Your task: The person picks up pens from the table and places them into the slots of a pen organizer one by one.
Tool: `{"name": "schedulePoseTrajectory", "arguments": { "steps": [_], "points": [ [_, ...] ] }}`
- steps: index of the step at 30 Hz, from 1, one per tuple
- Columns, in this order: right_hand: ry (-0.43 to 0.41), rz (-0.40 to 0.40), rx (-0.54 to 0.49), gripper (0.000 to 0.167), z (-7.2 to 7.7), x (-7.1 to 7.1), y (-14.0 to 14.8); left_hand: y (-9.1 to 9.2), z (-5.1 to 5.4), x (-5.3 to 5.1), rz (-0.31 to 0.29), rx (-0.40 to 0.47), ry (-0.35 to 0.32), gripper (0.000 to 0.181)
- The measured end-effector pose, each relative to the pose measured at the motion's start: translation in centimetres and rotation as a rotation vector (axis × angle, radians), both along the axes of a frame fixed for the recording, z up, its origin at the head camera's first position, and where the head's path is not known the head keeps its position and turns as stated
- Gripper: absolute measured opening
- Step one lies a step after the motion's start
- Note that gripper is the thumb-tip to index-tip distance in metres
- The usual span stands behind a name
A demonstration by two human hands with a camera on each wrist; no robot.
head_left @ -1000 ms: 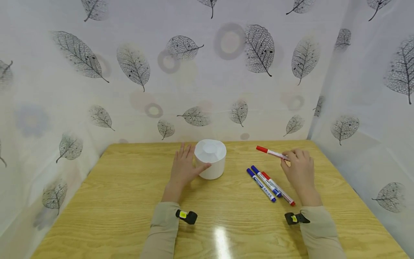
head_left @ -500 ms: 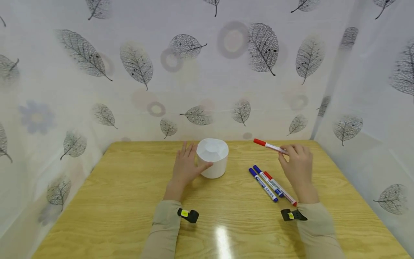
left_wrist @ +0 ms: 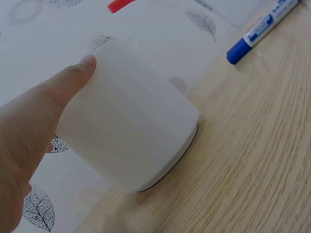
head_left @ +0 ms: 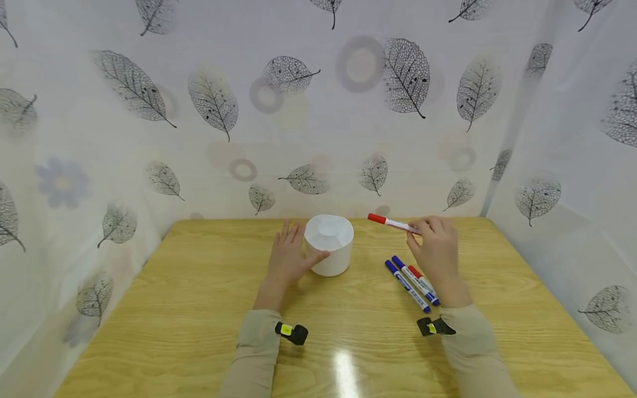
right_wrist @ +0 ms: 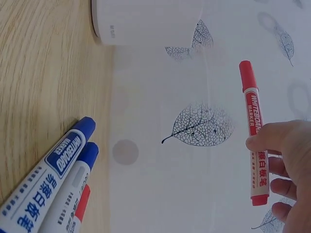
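Wood-grain counter (head_left: 189,331), leaf-print backdrop (head_left: 318,130): white container (head_left: 334,258) near far edge, left hand (head_left: 286,258) straight-fingered against it; red marker (head_left: 395,223) aloft to its right, pinched in right hand (head_left: 436,249), best kept firmly gripped.

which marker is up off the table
The red marker pinched in the right hand. The other red one lies on the table with the two blue markers, so only this one is raised.
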State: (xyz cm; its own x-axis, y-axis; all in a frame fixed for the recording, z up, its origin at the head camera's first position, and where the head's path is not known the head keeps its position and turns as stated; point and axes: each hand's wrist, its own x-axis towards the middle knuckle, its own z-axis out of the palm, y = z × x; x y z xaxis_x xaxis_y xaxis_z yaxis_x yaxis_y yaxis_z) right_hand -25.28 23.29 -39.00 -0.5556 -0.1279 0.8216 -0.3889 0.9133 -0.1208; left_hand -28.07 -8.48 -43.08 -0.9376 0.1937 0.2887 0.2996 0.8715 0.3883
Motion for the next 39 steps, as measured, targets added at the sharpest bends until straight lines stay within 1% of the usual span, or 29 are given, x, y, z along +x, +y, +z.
{"name": "schedulePoseTrajectory", "arguments": {
  "steps": [5,14,21,28,35,39],
  "points": [
    [0.016,0.034,0.086,0.017,0.6,-0.5,-1.2,0.0,-0.1,-0.1,0.002,-0.002,-0.014,0.104],
    [0.026,0.084,0.228,0.011,2.2,-1.1,-3.1,0.0,0.1,0.0,0.005,-0.006,-0.031,0.103],
    [-0.032,0.096,0.323,0.011,2.9,-1.1,-4.1,0.0,0.0,-0.1,0.002,-0.006,-0.018,0.103],
    [-0.116,0.086,0.364,0.014,3.4,-1.1,-4.9,-0.1,0.0,-0.1,0.004,0.006,-0.01,0.102],
    [-0.135,0.088,0.389,0.01,3.7,-1.3,-6.0,-0.1,0.1,-0.1,0.007,-0.002,-0.019,0.103],
    [-0.151,0.092,0.385,0.009,3.8,-1.4,-6.7,0.0,0.1,0.0,0.004,0.002,-0.007,0.102]
  ]
}}
